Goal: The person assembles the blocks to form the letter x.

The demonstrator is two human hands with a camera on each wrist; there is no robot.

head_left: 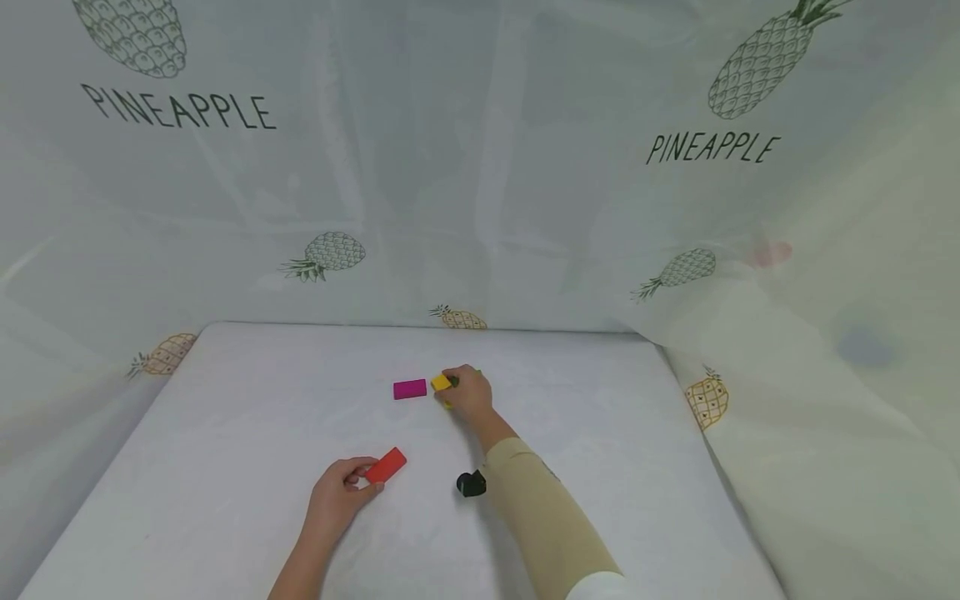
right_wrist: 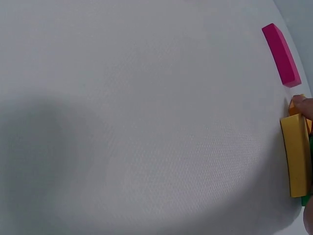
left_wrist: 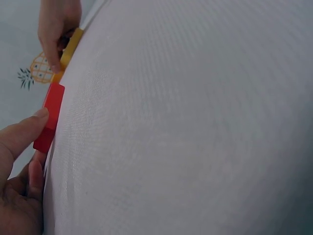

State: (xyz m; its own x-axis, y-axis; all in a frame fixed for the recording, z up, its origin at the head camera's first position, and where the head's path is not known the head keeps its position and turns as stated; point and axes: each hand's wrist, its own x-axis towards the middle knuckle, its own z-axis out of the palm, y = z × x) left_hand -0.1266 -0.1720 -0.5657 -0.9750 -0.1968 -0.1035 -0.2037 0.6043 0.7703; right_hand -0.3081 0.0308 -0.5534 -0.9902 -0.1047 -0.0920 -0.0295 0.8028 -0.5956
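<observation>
My left hand (head_left: 335, 497) pinches a red rectangular block (head_left: 386, 465) between thumb and fingers, a little above or at the white table surface. Farther back, my right hand (head_left: 471, 392) has its fingers on a small group of blocks. In the right wrist view these are a long yellow block (right_wrist: 296, 156), an orange-yellow block (right_wrist: 293, 108) under a fingertip, and a green block (right_wrist: 305, 200) mostly hidden behind the yellow one. Just left of that group lies a magenta block (head_left: 409, 389), apart from the fingers.
A white cloth covers the table (head_left: 247, 433). Near the right forearm stands a black object (head_left: 471, 484), partly behind the sleeve; it looks like the wrist camera. A pineapple-print curtain (head_left: 420, 167) hangs behind the table and along its sides.
</observation>
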